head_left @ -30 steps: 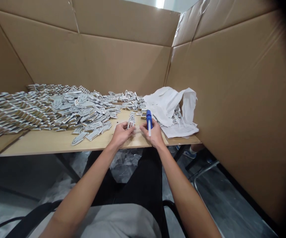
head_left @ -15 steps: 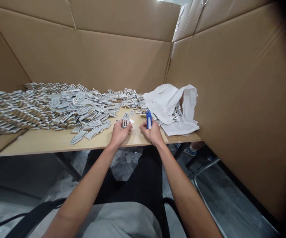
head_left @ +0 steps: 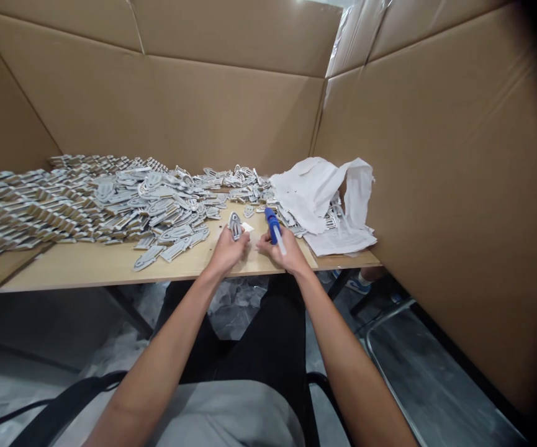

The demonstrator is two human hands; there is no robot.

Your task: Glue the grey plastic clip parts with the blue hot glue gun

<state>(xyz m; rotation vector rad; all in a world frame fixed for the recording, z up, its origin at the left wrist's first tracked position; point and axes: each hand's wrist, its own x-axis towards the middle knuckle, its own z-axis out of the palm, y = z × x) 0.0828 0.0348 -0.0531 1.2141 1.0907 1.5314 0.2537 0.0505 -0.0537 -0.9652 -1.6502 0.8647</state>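
Observation:
My left hand (head_left: pixel 226 250) is closed around a small grey arch-shaped plastic piece (head_left: pixel 235 225) and holds it upright over the wooden table (head_left: pixel 110 264). My right hand (head_left: pixel 285 248) grips a tool with a blue handle and a white tip (head_left: pixel 273 228), tilted so the blue end points up and left. The two hands are close together near the table's front edge. A small white scrap (head_left: pixel 248 228) lies on the table between them.
A big heap of grey plastic pieces (head_left: pixel 110 202) covers the table's left and back. Crumpled white paper (head_left: pixel 324 198) lies at the right. Cardboard walls (head_left: pixel 436 186) enclose the table. A chair and black-clad legs are below.
My left hand turned the grey piece and raised it slightly. The blue tool tilted to the left in my right hand, and both hands drew a little closer.

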